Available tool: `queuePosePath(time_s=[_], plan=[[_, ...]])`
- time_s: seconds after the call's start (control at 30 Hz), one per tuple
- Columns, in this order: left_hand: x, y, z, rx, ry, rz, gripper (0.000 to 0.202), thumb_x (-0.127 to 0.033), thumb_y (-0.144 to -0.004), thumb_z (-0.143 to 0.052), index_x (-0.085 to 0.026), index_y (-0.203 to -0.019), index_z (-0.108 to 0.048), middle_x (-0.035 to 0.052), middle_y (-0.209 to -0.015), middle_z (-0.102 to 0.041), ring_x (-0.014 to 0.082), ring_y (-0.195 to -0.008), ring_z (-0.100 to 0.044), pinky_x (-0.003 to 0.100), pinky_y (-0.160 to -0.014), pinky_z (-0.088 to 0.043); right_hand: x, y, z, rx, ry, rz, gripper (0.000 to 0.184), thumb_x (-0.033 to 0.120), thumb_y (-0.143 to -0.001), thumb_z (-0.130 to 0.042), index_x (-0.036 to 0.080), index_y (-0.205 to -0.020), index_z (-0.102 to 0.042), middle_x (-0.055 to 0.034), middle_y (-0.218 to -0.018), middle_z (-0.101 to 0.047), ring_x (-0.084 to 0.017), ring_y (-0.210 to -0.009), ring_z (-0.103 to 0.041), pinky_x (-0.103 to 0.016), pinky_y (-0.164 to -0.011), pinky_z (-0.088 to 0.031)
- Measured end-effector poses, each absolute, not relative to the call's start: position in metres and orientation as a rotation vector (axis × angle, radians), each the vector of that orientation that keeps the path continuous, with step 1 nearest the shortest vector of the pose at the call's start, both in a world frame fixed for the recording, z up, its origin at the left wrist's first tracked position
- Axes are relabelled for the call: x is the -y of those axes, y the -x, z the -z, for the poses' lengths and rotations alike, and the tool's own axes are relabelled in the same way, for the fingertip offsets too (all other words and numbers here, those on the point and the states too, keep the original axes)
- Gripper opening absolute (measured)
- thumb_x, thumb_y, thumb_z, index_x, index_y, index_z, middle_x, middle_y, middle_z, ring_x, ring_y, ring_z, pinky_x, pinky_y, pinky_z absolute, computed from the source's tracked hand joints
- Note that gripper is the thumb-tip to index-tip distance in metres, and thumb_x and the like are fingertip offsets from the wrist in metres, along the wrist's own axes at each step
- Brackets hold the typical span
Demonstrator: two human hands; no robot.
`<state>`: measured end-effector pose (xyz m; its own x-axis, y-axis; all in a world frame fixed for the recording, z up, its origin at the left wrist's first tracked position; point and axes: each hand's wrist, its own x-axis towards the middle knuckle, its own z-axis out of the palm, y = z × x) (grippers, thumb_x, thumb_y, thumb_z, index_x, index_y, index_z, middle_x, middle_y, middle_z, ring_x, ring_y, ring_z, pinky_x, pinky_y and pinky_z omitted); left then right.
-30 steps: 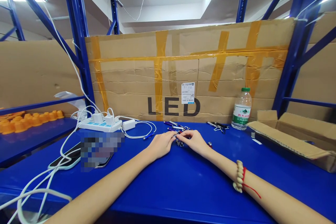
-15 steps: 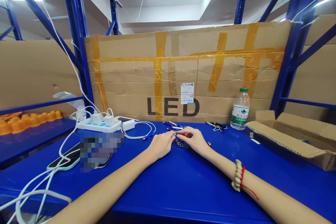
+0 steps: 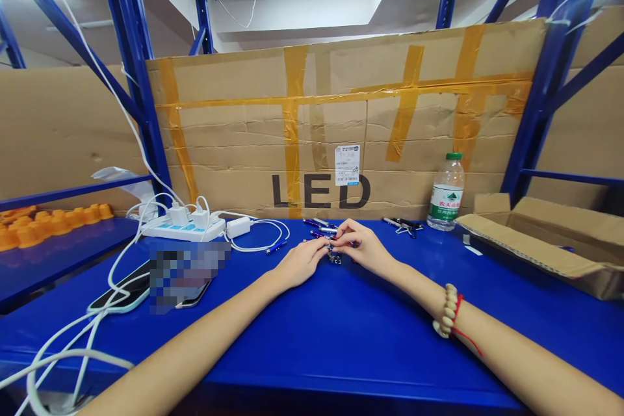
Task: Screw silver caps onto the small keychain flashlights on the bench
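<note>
My left hand (image 3: 301, 261) and my right hand (image 3: 363, 248) meet at the middle of the blue table (image 3: 341, 338). Both pinch a small metal piece with a chain or ring (image 3: 334, 253) between their fingertips, just above the surface. Right behind them lies a small heap of thin pen-like sticks (image 3: 319, 227), purple and silver. What exactly the small piece is stays too tiny to make out. A bead bracelet with a red cord (image 3: 448, 320) sits on my right wrist.
A taped cardboard wall marked LED (image 3: 341, 136) closes the back. A water bottle (image 3: 446, 194) and an open cardboard box (image 3: 550, 240) stand right. A power strip (image 3: 185, 227), white cables (image 3: 258, 237) and phones (image 3: 121, 296) lie left; orange caps (image 3: 49, 224) sit far left.
Both hands have lifted slightly off the table and drawn the small metal piece up between the fingertips; the view has tilted a little downward.
</note>
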<state>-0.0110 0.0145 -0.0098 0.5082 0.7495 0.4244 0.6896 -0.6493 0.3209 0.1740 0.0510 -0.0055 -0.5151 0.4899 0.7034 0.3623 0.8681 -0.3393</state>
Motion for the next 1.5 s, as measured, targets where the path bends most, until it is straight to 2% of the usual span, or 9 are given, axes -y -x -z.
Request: queuePosePath(time_s=[0.23, 0.53, 0.73, 1.0, 1.27, 1.5], plan=[[-0.016, 0.013, 0.011, -1.115, -2.609, -0.798, 0.029, -0.029, -0.093, -0.024, -0.020, -0.105, -0.049, 0.0042, -0.105, -0.059, 0.0176, -0.096, -0.055, 0.030, -0.086, -0.041, -0.052, -0.181, 0.000, 2.239, 0.540, -0.117, 0.007, 0.023, -0.074, -0.063, 0.019, -0.071, -0.068, -0.0026, -0.081, -0.052, -0.011, -0.066, -0.051, -0.024, -0.061, -0.041], [-0.013, 0.013, 0.012, -1.126, -2.747, -0.837, 0.025, -0.024, -0.091, -0.031, -0.019, -0.103, -0.053, 0.0039, -0.104, -0.061, 0.0166, -0.092, -0.057, 0.027, -0.081, -0.044, -0.047, -0.178, 0.005, 2.248, 0.510, -0.167, 0.011, 0.020, -0.076, -0.060, 0.017, -0.066, -0.063, -0.0016, -0.077, -0.050, -0.011, -0.069, -0.051, -0.024, -0.064, -0.041], [-0.015, 0.015, 0.014, -1.081, -2.834, -0.894, 0.024, -0.020, -0.091, -0.033, -0.018, -0.106, -0.052, 0.0046, -0.108, -0.060, 0.0160, -0.097, -0.056, 0.027, -0.085, -0.043, -0.046, -0.177, 0.005, 2.240, 0.578, -0.237, 0.014, 0.023, -0.075, -0.061, 0.016, -0.062, -0.059, -0.0007, -0.075, -0.051, -0.011, -0.068, -0.051, -0.024, -0.064, -0.040], [-0.015, 0.013, 0.012, -1.190, -2.929, -0.904, 0.021, -0.017, -0.089, -0.037, -0.016, -0.101, -0.054, 0.0068, -0.097, -0.062, 0.0190, -0.088, -0.055, 0.032, -0.077, -0.044, -0.046, -0.173, 0.009, 2.199, 0.652, -0.302, 0.016, 0.024, -0.073, -0.061, 0.016, -0.060, -0.059, 0.0000, -0.072, -0.050, -0.011, -0.067, -0.050, -0.025, -0.063, -0.040], [-0.020, 0.013, 0.014, -1.175, -2.876, -0.947, 0.021, -0.017, -0.089, -0.037, -0.018, -0.103, -0.053, 0.0045, -0.097, -0.062, 0.0178, -0.090, -0.055, 0.031, -0.080, -0.043, -0.046, -0.172, 0.005, 2.174, 0.680, -0.311, 0.015, 0.024, -0.072, -0.061, 0.016, -0.059, -0.058, -0.0003, -0.073, -0.050, -0.011, -0.066, -0.048, -0.024, -0.059, -0.037], [-0.023, 0.012, 0.017, -1.147, -2.830, -1.008, 0.021, -0.018, -0.089, -0.038, -0.016, -0.102, -0.055, 0.0065, -0.103, -0.062, 0.0183, -0.095, -0.056, 0.031, -0.083, -0.044, -0.044, -0.170, 0.006, 2.091, 0.662, -0.335, 0.015, 0.027, -0.071, -0.061, 0.016, -0.060, -0.059, -0.0015, -0.070, -0.049, -0.012, -0.063, -0.047, -0.026, -0.057, -0.039]])
